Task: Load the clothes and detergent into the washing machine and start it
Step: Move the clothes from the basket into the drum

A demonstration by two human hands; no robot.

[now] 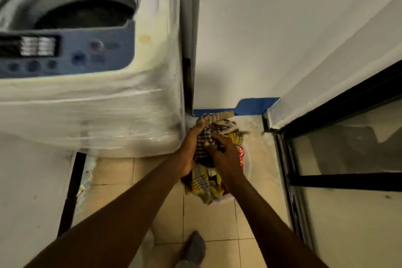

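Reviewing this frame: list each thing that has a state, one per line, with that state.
washing machine: lid open, drum looks dark.
checked cloth: gripped by both hands, bunched.
clothes pile: heaped in a white basin on the floor.
left hand: closed on the checked cloth.
right hand: closed on the checked cloth.

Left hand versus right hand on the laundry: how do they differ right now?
The left hand sits nearer the washing machine, thumb up, curled around a checked cloth. The right hand lies palm-down on top of the pile, fingers spread over the same cloth. Both arms reach down to the basket of clothes on the floor.
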